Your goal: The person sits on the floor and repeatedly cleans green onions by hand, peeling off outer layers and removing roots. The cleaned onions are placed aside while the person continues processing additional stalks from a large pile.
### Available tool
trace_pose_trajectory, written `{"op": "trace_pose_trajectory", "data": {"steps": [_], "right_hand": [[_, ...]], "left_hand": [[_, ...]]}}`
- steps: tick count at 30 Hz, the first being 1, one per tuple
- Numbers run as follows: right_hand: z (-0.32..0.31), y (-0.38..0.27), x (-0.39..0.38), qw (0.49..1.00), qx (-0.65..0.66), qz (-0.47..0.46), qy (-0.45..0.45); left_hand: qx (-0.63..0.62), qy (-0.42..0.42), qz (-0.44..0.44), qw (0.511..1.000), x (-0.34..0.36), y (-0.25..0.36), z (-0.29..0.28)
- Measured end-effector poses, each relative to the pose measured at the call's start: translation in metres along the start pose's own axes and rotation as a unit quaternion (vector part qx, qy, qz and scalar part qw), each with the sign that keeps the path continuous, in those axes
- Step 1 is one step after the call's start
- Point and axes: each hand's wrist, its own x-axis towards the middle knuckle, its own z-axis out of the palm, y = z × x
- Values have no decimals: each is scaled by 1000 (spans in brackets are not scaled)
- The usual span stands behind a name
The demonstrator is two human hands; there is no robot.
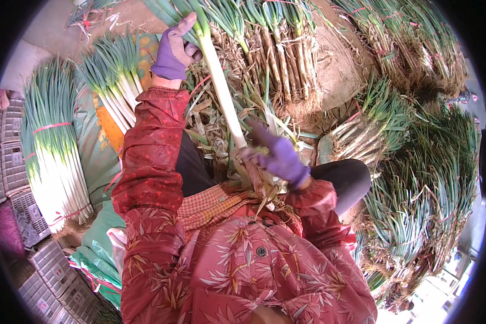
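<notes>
My left hand [177, 49], in a purple glove with a pale worn palm, is closed round the upper part of a long green onion [221, 86], where the white stalk turns green. The stalk slants down toward my lap. At its lower end, my right hand [279, 156], gloved in purple and blurred by motion, has its fingers closed at loose, dry outer leaves [262, 183]. Those leaves hang down beneath the hand. Peeled-off leaves [202, 113] lie heaped around the stalk.
Peeled green onions stand at left, one bundle [54, 146] tied in red and a looser pile [113, 75]. Unpeeled ones with roots lie ahead [286, 59], far right [410, 43] and along the right [416, 200]. Grey plastic crates [54, 270] line the left edge.
</notes>
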Motion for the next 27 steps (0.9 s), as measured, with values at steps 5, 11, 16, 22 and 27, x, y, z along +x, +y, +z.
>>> {"op": "trace_pose_trajectory", "data": {"steps": [5,11,16,22,27], "right_hand": [[27,3,-3,992,119,3,44],[13,-28,7,999,-29,36,-6],[-24,-13,-141,963,-42,192,-183],[-38,3,-85,969,-140,203,-13],[-6,-13,68,972,208,-16,-106]], "left_hand": [[-25,59,153,986,10,4,9],[61,60,-7,996,7,-27,7],[48,60,30,997,18,7,-24],[19,-20,24,999,24,3,-33],[0,-89,80,993,8,-12,4]]}}
